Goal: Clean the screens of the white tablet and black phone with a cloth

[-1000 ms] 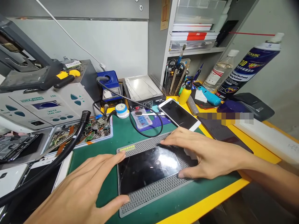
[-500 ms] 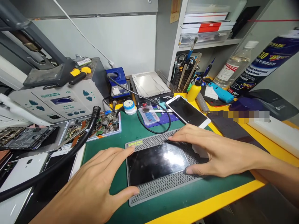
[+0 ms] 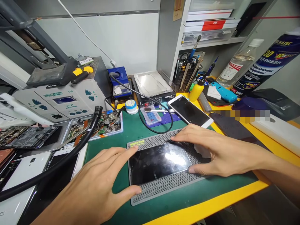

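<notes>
A black phone screen (image 3: pixel 154 165) lies flat and glossy on a grey honeycomb mat (image 3: pixel 161 189), with a bright reflection near its right end. My left hand (image 3: pixel 100 178) straddles its left end, forefinger at the far corner and thumb at the near corner. Across the right part my right hand (image 3: pixel 220 150) arches, fingertips on the far edge and thumb on the near edge. A thin pale edge line crosses the screen's surface by that thumb. Something whitish (image 3: pixel 203 151) shows beneath my right palm, which hides the right end.
Behind the mat lie a white phone (image 3: pixel 189 110), a brush (image 3: pixel 159 110) and a looped black cable (image 3: pixel 172 122). A tray of circuit boards (image 3: pixel 105 125) and a thick black hose (image 3: pixel 77 153) are at left. A yellow bottle (image 3: pixel 196 91) and spray can (image 3: pixel 264 62) stand back right.
The whole view has shifted slightly to the right. Both hands keep the same places around the screen, and the screen stays flat on the mat.
</notes>
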A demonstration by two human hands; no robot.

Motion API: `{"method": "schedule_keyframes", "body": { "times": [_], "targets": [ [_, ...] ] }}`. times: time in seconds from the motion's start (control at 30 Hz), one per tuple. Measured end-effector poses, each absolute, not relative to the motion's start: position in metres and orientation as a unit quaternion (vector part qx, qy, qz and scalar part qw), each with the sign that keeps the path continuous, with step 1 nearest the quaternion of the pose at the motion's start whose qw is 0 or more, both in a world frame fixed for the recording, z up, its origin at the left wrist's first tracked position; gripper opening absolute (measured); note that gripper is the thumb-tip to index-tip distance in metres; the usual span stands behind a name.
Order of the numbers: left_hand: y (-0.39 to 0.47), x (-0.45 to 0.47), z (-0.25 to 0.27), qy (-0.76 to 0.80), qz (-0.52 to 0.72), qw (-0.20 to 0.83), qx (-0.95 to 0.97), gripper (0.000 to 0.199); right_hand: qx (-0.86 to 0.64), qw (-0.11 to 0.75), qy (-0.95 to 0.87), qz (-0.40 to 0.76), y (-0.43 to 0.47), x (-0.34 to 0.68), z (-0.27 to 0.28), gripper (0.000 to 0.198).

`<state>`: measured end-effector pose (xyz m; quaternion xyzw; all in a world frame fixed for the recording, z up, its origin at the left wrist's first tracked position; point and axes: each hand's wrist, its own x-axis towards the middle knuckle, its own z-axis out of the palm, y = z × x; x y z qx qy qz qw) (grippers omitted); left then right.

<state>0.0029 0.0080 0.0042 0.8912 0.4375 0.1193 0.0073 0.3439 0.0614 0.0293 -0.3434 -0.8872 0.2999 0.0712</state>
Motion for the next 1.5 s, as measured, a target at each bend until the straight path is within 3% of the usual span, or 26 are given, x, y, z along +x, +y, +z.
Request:
{"method": "schedule_keyframes", "body": {
  "times": [0.27, 0.6, 0.87, 1.13, 1.5],
  "targets": [
    [0.01, 0.003, 0.005, 0.385, 0.153, -0.004, 0.91, 0.058, -0.328, 0.085, -0.89, 0.305, 0.061, 0.343, 0.03, 0.064],
    [0.006, -0.001, 0.002, 0.397, 0.122, -0.005, 0.909, 0.064, -0.337, 0.08, -0.888, 0.302, 0.059, 0.343, 0.032, 0.071],
    [0.003, 0.015, 0.012, 0.354, 0.153, -0.03, 0.922, 0.048, -0.33, 0.092, -0.891, 0.299, 0.059, 0.343, 0.032, 0.073],
    [0.003, 0.039, 0.008, 0.284, 0.111, -0.005, 0.952, 0.058, -0.316, 0.119, -0.89, 0.305, 0.061, 0.344, 0.029, 0.075],
    [0.006, 0.048, 0.015, 0.285, 0.114, 0.005, 0.952, 0.052, -0.306, 0.131, -0.892, 0.307, 0.06, 0.345, 0.028, 0.076]
  ]
}}
